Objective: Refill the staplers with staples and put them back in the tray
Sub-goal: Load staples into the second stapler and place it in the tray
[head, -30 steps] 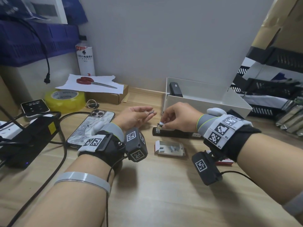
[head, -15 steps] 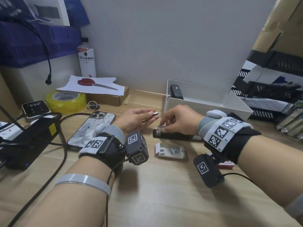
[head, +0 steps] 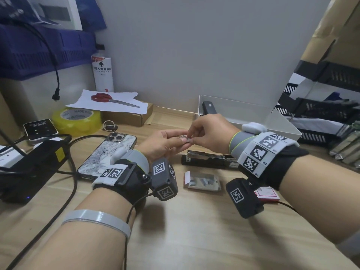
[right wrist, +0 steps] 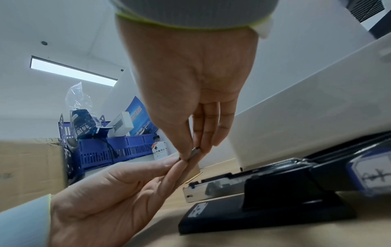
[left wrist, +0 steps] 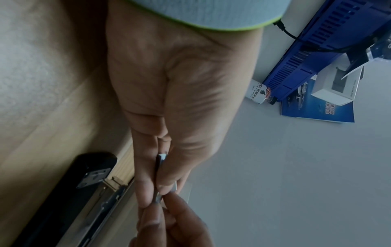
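A short silver staple strip [head: 186, 137] is held above the desk between both hands. My left hand [head: 182, 140] pinches it between thumb and forefinger, and the strip [left wrist: 159, 168] runs along those fingers. My right hand [head: 190, 137] pinches its other end [right wrist: 195, 151] from the right. Below the hands a black stapler [head: 206, 161] lies opened flat, its metal channel [right wrist: 213, 188] exposed. An opened staple box [head: 202, 181] with several strips lies in front of it. A second black stapler [head: 208, 108] sits in the left end of the white tray [head: 253, 112].
A phone [head: 108, 155] lies left of my left wrist, with a black power brick [head: 29, 162] and cables beyond it. Yellow tape [head: 77, 120], scissors [head: 109, 99] on paper and a cardboard box stand at the back left. A small red-and-white box [head: 266, 194] lies under my right wrist.
My right hand has risen from the stapler and moved left to meet my left hand. Both now pinch the staple strip above the desk.
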Tool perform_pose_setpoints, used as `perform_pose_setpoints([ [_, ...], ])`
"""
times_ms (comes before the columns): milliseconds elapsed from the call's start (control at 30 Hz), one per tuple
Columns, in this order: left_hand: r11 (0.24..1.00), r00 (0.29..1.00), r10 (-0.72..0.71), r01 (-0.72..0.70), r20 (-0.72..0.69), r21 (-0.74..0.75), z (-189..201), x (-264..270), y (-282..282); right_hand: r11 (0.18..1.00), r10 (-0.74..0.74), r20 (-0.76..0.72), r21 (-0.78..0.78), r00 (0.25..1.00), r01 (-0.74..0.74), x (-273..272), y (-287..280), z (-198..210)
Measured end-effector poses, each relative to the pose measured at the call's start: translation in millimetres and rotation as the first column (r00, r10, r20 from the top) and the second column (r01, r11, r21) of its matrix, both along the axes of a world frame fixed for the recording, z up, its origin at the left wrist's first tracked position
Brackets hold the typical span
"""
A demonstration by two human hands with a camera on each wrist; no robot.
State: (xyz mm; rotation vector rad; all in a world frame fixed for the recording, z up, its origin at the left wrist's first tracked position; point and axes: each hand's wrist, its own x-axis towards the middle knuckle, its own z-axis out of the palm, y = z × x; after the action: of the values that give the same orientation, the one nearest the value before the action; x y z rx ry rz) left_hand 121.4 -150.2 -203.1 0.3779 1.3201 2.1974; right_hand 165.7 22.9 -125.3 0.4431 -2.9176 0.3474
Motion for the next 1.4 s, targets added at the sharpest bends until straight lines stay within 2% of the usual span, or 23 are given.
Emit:
perform_pose_setpoints([
  [133,0.999,0.999,-0.03,0.029,-0.024,-0.045,-1.3,0.4,1.5,1.0,0.011,0.027,-0.015,1.0,-0.01,4.4,7.6,-0.8],
  [300,1.0,0.999,0.03,-0.03,-0.021,0.003,1.7,3.9,3.4,0.994,0.0,0.045,-0.108,0.999,0.005,9.7,18.7,1.1],
  [400,0.999,0.998,0.052,-0.051,-0.025,0.019,2.4,4.8,4.0,0.996,-0.031,0.104,-0.077,0.994,0.039,13.6,29.2,0.0],
  [600,0.994,0.995,0.095,-0.097,-0.032,-0.06,2.3,4.6,3.4,0.999,-0.04,0.201,-0.017,0.979,0.045,16.7,35.2,-8.4],
  [1067,0.985,0.999,0.048,-0.046,0.011,-0.167,1.7,-2.5,-3.0,0.999,-0.043,0.223,-0.018,0.974,0.048,14.9,42.3,-12.0],
  [1400,0.996,0.982,0.072,-0.061,0.177,-0.071,3.6,-1.9,-1.7,0.999,-0.027,0.219,-0.026,0.975,0.033,11.2,43.9,-13.8],
])
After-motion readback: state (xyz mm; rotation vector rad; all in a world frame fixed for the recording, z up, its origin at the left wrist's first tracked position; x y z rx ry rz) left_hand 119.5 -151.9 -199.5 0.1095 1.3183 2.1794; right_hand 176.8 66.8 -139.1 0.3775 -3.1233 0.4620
